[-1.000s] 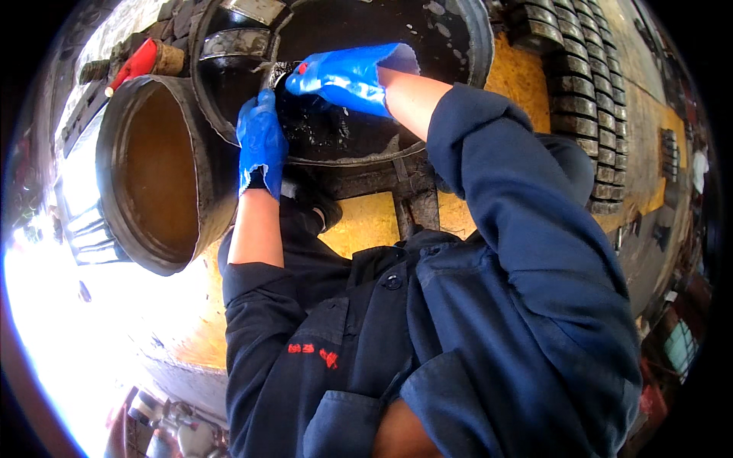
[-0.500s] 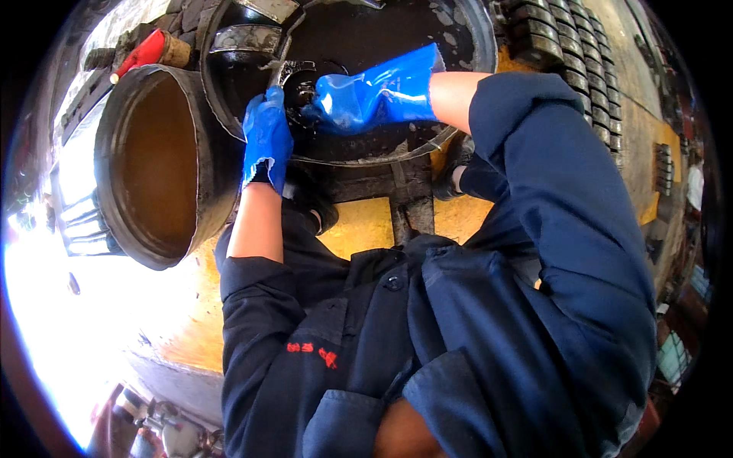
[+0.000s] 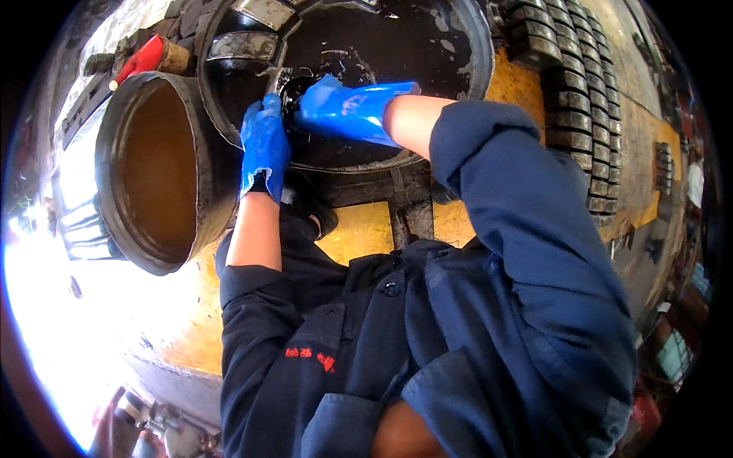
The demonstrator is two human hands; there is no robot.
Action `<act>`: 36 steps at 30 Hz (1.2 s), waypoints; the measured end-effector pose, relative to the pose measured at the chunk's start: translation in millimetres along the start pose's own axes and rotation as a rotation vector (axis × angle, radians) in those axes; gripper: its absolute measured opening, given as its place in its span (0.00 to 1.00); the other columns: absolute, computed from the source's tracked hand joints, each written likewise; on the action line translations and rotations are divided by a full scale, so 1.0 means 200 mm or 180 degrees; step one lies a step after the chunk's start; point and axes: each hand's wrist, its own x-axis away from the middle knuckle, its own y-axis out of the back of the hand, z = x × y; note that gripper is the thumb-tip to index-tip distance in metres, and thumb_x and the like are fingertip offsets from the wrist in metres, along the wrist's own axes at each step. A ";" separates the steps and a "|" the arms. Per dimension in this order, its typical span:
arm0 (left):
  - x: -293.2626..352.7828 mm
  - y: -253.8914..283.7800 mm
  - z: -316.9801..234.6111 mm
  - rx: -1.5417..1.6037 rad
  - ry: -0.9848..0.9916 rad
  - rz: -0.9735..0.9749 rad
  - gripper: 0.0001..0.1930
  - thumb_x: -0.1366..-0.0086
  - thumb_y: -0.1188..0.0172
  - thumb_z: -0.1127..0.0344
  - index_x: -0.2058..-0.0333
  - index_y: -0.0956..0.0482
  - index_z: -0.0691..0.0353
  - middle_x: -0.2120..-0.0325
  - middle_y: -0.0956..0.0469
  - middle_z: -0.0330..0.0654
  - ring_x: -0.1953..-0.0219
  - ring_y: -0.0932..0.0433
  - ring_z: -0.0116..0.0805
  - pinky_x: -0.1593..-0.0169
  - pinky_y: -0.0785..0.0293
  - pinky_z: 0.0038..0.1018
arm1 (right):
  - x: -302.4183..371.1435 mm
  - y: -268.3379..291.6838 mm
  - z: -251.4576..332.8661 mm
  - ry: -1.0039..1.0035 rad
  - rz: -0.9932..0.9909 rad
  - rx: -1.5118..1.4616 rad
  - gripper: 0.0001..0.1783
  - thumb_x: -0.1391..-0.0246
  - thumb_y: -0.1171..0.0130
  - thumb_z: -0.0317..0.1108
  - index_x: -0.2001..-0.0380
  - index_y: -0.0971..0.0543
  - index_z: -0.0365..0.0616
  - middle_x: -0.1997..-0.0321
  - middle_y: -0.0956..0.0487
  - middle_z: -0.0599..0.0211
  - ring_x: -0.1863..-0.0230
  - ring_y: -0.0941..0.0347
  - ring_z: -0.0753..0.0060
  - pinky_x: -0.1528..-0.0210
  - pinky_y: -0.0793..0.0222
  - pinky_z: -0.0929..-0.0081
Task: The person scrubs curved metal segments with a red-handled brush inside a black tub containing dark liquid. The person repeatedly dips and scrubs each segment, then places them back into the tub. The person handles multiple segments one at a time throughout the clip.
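Gloved hands at a dark wet part, basin of dark liquid

Head view:
- Left hand [image 3: 264, 145], blue glove: fingertips at the near left side of the dark wet part [image 3: 289, 82]; whether they clamp it, cannot tell.
- Right hand [image 3: 328, 111], blue glove: just right of the left hand, close against the part; fingers hidden, grip cannot be told.
- Dark wet part: between the two hands, over the left portion of the round basin [image 3: 484, 61], which holds dark liquid.
- Curved metal pieces [image 3: 244, 46]: at the basin's left side.
- Open drum [image 3: 217, 164]: left of the basin, brownish inside.
- Red-handled tool [image 3: 141, 61]: beyond the drum.
- Stacked dark ribbed pieces [image 3: 571, 120]: rows, right of the basin.
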 end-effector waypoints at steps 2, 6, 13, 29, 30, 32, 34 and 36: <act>-0.02 0.01 -0.07 0.1062 0.1223 0.0142 0.31 0.26 0.51 0.45 0.47 0.20 0.74 0.49 0.20 0.69 0.43 0.22 0.64 0.40 0.28 0.47 | -0.03 0.00 -0.03 0.0348 0.0376 0.0160 0.12 0.41 0.40 0.41 0.59 0.13 0.50 0.65 0.14 0.53 0.62 0.16 0.46 0.60 0.22 0.51; -0.02 -0.03 0.07 0.0417 0.0600 -0.0121 0.32 0.26 0.51 0.45 0.48 0.20 0.74 0.49 0.20 0.69 0.43 0.22 0.65 0.40 0.28 0.47 | -0.12 0.11 -0.02 -0.0577 0.0595 -0.0589 0.14 0.41 0.40 0.42 0.59 0.12 0.49 0.61 0.12 0.56 0.62 0.16 0.53 0.59 0.22 0.55; 0.01 0.02 -0.02 0.0865 0.1046 -0.0077 0.29 0.24 0.51 0.48 0.46 0.20 0.73 0.51 0.18 0.65 0.48 0.20 0.60 0.43 0.26 0.44 | 0.19 -0.05 0.03 -0.0960 -0.1073 -0.4474 0.15 0.34 0.38 0.40 0.52 0.13 0.43 0.53 0.12 0.59 0.55 0.15 0.63 0.52 0.18 0.66; 0.00 0.00 -0.06 0.0952 0.1328 -0.0192 0.29 0.24 0.48 0.47 0.48 0.18 0.73 0.53 0.15 0.59 0.51 0.18 0.52 0.45 0.26 0.41 | 0.21 0.05 -0.06 -0.0344 -0.0952 -0.2318 0.19 0.39 0.34 0.43 0.49 0.14 0.47 0.56 0.13 0.49 0.54 0.16 0.46 0.51 0.22 0.55; 0.00 0.01 -0.04 0.0946 0.1356 -0.0221 0.29 0.24 0.48 0.47 0.48 0.18 0.73 0.53 0.15 0.59 0.51 0.18 0.52 0.45 0.26 0.41 | 0.19 0.12 -0.02 -0.0706 -0.0702 -0.2280 0.19 0.38 0.38 0.45 0.50 0.14 0.46 0.58 0.13 0.48 0.57 0.17 0.46 0.54 0.23 0.54; -0.01 0.01 -0.04 0.0900 0.1386 -0.0158 0.29 0.25 0.47 0.47 0.46 0.18 0.73 0.54 0.15 0.57 0.52 0.17 0.49 0.45 0.25 0.40 | 0.14 0.19 0.02 -0.1077 -0.0446 -0.2224 0.21 0.37 0.41 0.47 0.51 0.14 0.45 0.60 0.14 0.47 0.61 0.18 0.46 0.56 0.25 0.54; -0.02 0.00 -0.07 0.0933 0.1369 -0.0109 0.29 0.25 0.46 0.47 0.46 0.18 0.73 0.54 0.14 0.57 0.52 0.17 0.48 0.46 0.25 0.39 | 0.09 0.20 0.00 -0.0868 0.0047 -0.1832 0.22 0.39 0.42 0.50 0.54 0.13 0.44 0.60 0.14 0.48 0.63 0.19 0.46 0.57 0.25 0.53; -0.03 -0.01 -0.08 0.0968 0.1366 -0.0075 0.29 0.25 0.46 0.47 0.46 0.18 0.73 0.54 0.14 0.56 0.52 0.17 0.47 0.46 0.24 0.39 | 0.05 0.20 0.03 -0.0547 -0.0002 -0.1460 0.19 0.41 0.38 0.47 0.57 0.13 0.46 0.60 0.13 0.53 0.61 0.17 0.48 0.57 0.23 0.55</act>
